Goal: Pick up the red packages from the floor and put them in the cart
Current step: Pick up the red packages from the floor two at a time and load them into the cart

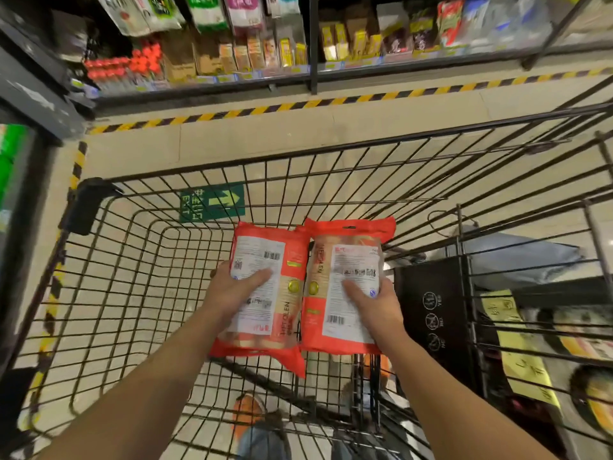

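**Risks at the moment of letting go**

We have two red packages side by side, label side up, held in the air above the open basket of the cart (pixel 212 166). The left red package (pixel 265 260) is gripped by the left hand (pixel 232 287), thumb across the label and fingers wrapped under its outer edge. The right red package (pixel 348 327) is held the same way by the right hand (pixel 374 303). The inner edges of the two packs touch or very nearly touch. Neither rests on the wire yet, so we judge the placing step as begun but not finished.

What could go wrong:
- The near end of the left pack sags below the hand. If we let go from this height it could tip and land on end.
- The right pack hangs close to the black panel (pixel 431 310) with pictograms at the seat end of the cart. A drift to the right could catch it on that panel or the upright wires beside it.
- The film looks slick, so a loose thumb could free one pack early.

Open room lies ahead and to the left, where the basket floor shows bare wire, with the green exit sign (pixel 212 202) on the shop floor visible through it. The far rim is well clear of both packs. Beyond it run the hazard tape (pixel 298 106) and stocked shelves (pixel 232 44), apart from our working space.
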Tool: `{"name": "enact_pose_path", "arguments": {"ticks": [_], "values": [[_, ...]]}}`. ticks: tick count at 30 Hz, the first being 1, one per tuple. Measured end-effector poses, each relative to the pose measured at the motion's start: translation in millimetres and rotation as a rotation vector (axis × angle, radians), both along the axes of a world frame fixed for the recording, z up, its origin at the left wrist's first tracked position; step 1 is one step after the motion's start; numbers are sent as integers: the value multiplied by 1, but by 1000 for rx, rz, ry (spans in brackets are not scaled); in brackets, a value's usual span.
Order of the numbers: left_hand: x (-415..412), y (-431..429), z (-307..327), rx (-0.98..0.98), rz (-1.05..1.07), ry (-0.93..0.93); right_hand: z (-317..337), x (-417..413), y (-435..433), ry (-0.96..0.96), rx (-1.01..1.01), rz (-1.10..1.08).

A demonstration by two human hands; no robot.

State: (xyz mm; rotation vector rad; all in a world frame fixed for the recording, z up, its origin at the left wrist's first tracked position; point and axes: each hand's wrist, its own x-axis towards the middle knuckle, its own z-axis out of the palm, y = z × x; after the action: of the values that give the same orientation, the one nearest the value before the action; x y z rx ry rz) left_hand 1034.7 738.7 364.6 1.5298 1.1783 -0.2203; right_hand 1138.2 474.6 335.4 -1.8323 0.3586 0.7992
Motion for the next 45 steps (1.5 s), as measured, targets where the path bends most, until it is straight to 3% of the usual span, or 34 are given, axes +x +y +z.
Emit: {"name": "enact_pose_path", "arguments": {"ticks": [16,19,23,26,31,34,37,41,45], "values": [[27,-20,-48,78,-48,111,-36,34,-6,20,-57,18],[43,-31,-48,131,-51,116,-33,45,-9,-43,-134,46],[61,-40,-57,423,-267,263,-28,64,-9,-225,-363,197],[73,-42,-55,406,-263,241,-27,76,-6,-240,-521,330],[78,-26,-54,392,-267,221,-24,73,4,-248,-573,419],[81,-18,-18,390,-321,224,-7,63,10,-314,-687,528],[77,-8,35,549,-467,241,34,59,19,-331,-765,637],[62,8,131,767,-695,295,123,61,35,-439,-863,790],[42,27,236,886,-742,252,233,58,57,-610,-929,865]]}}
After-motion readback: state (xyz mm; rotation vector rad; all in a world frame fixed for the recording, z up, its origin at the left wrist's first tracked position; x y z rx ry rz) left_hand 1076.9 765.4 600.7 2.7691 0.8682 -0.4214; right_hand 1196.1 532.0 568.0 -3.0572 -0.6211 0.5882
